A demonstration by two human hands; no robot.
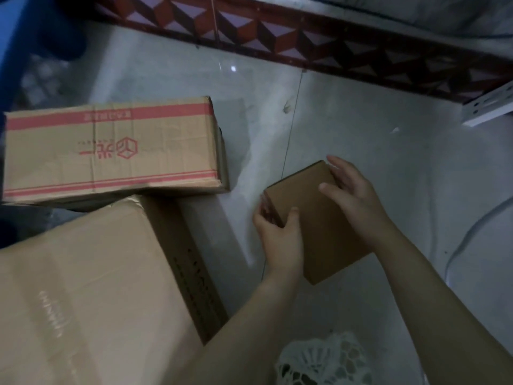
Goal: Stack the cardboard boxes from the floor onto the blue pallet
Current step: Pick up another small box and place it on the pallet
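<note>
Two hands are on the small box (pixel 313 226) on the floor (pixel 361 120). The left hand (pixel 280 237) grips its side; the right hand (pixel 352 190) rests on top, fingers straight. Hold both sides, lift flat, carry toward the blue pallet (pixel 12 37).

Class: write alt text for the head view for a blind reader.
The left hand grips a small cardboard box by its edge and the right hand rests on its top, over a tiled floor. A red-striped box and a plain box lie left of it.

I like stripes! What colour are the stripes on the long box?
Pinkish red, printed across the brown long box; the head view shows them clearly.
</note>
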